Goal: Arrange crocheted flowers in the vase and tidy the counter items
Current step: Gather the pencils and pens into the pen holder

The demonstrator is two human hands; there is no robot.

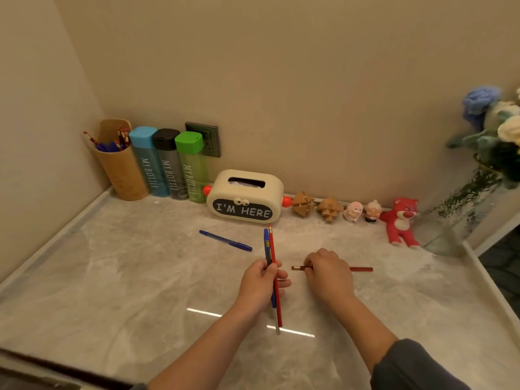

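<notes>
My left hand (260, 285) is shut on a blue pen (266, 246) and a red pencil (272, 249), both held upright together above the marble counter (112, 277). My right hand (329, 273) lies fingers-down over a second red pencil (361, 269), which rests flat on the counter; whether the fingers grip it is hidden. A loose blue pen (225, 240) lies further back on the left. At the right edge a glass vase (461, 209) holds blue and cream crocheted flowers (495, 116).
Along the back wall stand a tan pen holder (121, 170) with pens, three "MY BOTTLE" bottles (168, 164), an "I'M HERE" tissue box (244, 198), two wooden puzzles (315, 206), two small figurines (363, 211) and a red bear toy (401, 220).
</notes>
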